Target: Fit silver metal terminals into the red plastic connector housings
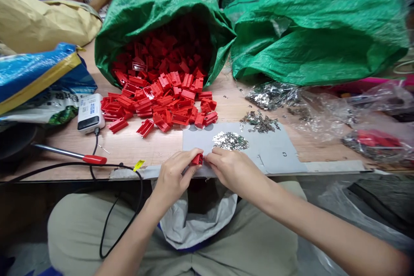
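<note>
My left hand pinches a small red plastic part at the table's near edge. My right hand meets it from the right, fingertips touching the same part. Just beyond the hands lies a small heap of shiny metal clips on a grey sheet. A large pile of red plastic parts spills from an open green sack farther back.
A second green sack lies at the right, with clear bags of metal pieces beside it. A red-handled screwdriver, a white charger with black cable and a blue bag sit left. A white bag hangs between my knees.
</note>
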A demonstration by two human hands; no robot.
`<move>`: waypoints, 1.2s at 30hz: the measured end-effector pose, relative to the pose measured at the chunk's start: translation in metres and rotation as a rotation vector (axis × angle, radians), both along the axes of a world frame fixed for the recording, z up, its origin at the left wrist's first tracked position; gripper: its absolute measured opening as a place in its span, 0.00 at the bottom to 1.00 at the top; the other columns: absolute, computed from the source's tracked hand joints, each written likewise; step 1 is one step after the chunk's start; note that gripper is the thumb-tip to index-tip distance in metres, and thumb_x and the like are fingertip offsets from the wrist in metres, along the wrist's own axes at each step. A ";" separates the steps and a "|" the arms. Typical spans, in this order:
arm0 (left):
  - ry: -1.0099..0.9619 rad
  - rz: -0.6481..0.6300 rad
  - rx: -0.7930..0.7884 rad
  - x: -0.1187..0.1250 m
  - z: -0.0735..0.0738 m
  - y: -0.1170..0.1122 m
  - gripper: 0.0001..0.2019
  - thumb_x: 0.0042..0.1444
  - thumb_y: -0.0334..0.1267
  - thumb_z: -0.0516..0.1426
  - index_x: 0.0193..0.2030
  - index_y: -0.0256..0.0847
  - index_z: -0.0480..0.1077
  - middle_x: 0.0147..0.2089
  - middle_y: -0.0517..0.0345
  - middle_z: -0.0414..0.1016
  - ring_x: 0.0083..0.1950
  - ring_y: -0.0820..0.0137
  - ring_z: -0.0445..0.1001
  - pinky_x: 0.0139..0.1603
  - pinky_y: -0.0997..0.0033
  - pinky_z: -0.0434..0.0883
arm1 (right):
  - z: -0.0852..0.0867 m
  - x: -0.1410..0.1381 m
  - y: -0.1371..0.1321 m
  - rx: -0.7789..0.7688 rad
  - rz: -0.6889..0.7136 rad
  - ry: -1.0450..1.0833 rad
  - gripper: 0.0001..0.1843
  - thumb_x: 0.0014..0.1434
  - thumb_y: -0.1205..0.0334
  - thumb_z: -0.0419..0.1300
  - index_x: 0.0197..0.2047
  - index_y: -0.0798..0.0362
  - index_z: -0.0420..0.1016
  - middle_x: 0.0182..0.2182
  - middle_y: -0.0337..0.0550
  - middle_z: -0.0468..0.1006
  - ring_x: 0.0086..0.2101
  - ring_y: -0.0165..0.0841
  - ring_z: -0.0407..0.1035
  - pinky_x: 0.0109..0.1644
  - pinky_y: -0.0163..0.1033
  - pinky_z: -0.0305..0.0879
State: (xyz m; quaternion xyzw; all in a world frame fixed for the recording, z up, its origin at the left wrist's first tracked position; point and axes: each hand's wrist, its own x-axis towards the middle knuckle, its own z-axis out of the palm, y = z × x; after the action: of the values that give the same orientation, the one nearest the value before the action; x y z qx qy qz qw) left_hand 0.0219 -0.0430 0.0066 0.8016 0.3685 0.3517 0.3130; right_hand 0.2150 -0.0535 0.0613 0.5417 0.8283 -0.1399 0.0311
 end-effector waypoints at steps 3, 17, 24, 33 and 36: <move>0.000 -0.002 -0.002 -0.001 -0.001 0.000 0.17 0.65 0.32 0.55 0.60 0.43 0.67 0.53 0.54 0.78 0.53 0.68 0.75 0.55 0.68 0.70 | -0.001 -0.001 -0.001 0.013 0.007 0.001 0.07 0.66 0.71 0.55 0.40 0.55 0.74 0.34 0.42 0.74 0.29 0.32 0.68 0.30 0.38 0.48; -0.042 0.034 -0.125 -0.007 0.003 -0.003 0.15 0.65 0.39 0.55 0.57 0.42 0.69 0.53 0.51 0.78 0.54 0.65 0.75 0.57 0.63 0.70 | -0.034 0.021 -0.014 0.100 -0.215 0.821 0.08 0.64 0.65 0.59 0.43 0.53 0.80 0.40 0.43 0.80 0.40 0.32 0.74 0.44 0.35 0.67; -0.085 0.039 -0.190 -0.009 0.006 -0.002 0.13 0.65 0.36 0.55 0.55 0.43 0.68 0.52 0.53 0.76 0.52 0.68 0.74 0.54 0.67 0.70 | -0.033 0.016 -0.025 0.133 -0.314 0.853 0.10 0.65 0.59 0.59 0.45 0.53 0.79 0.36 0.43 0.79 0.35 0.33 0.72 0.38 0.36 0.66; -0.124 0.044 -0.235 -0.009 0.006 0.000 0.14 0.64 0.36 0.55 0.56 0.43 0.68 0.52 0.54 0.76 0.50 0.68 0.74 0.52 0.67 0.70 | -0.025 0.012 -0.023 0.133 -0.248 0.689 0.11 0.65 0.64 0.57 0.46 0.53 0.79 0.41 0.44 0.80 0.41 0.35 0.74 0.46 0.38 0.67; -0.090 0.036 -0.228 -0.008 0.007 0.001 0.16 0.64 0.36 0.56 0.58 0.43 0.68 0.54 0.52 0.75 0.52 0.66 0.74 0.55 0.65 0.69 | -0.021 0.010 -0.019 0.110 -0.190 0.612 0.11 0.65 0.66 0.56 0.46 0.53 0.80 0.42 0.45 0.81 0.42 0.36 0.74 0.47 0.39 0.67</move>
State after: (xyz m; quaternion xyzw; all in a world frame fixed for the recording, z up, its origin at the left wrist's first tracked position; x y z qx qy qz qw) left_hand 0.0142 -0.0425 0.0140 0.7375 0.4060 0.3485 0.4120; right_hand 0.2247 -0.0729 0.0405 0.5502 0.7512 -0.2535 -0.2619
